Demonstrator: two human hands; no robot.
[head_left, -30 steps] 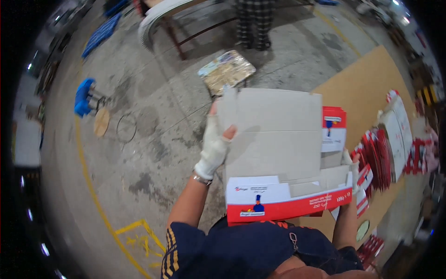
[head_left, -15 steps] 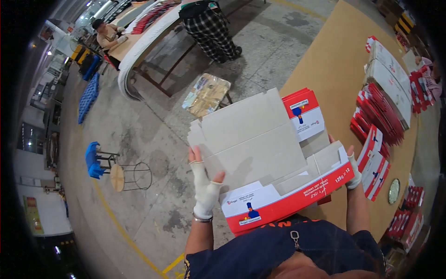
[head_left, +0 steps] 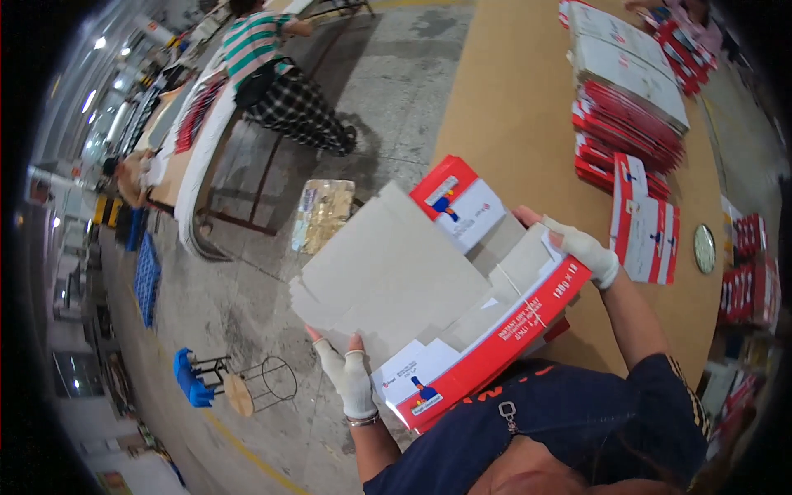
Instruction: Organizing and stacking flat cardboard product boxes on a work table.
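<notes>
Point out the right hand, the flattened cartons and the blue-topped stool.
Right hand (head_left: 586, 252): head view, its gloved back.
Flattened cartons (head_left: 388, 272): head view, plain grey face.
Blue-topped stool (head_left: 191, 379): head view, its blue top.

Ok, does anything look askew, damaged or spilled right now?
Slightly askew: red cartons on the brown table lie fanned out, edges uneven. The held, string-tied carton stack shows no obvious damage; I see no spill.

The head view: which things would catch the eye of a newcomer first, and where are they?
Most likely the big bundle of flat grey, red and white cartons in the centre, with the right hand gripping its right end and the left hand spread at its left edge. Next, probably the pile of red and white cartons on the brown table at upper right, and the person in a striped top at upper left.
</notes>
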